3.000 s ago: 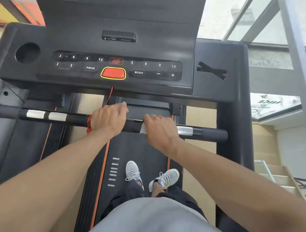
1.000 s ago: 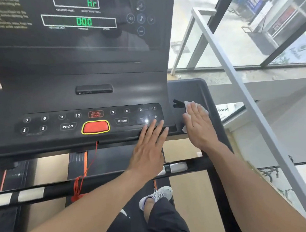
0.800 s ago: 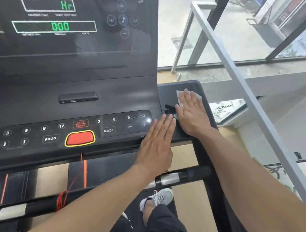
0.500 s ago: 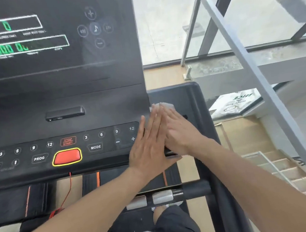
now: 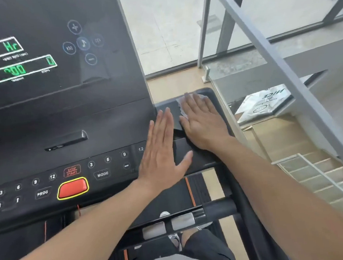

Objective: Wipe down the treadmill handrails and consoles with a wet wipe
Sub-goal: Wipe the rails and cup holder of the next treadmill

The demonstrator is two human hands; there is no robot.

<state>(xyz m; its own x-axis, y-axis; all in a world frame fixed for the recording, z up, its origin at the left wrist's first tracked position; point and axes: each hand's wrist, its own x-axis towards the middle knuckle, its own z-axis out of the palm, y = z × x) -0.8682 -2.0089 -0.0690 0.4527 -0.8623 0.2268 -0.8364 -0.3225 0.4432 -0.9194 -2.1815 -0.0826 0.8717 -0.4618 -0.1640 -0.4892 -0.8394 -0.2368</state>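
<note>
White crumpled wipe (image 5: 182, 106) under flat right hand (image 5: 202, 123), fingers (image 5: 193, 103) spread; left hand (image 5: 162, 151) flat, released.

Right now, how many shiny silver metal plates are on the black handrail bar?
2. Both sit side by side on the black handrail bar: one silver plate beside the left forearm, the other just right of it. More may be hidden under that arm.

There is one view only, from the person's head. It looks forward and down, close to the treadmill console (image 5: 68, 138), with both forearms coming in from below and a stairwell (image 5: 322, 179) at the right.
</note>
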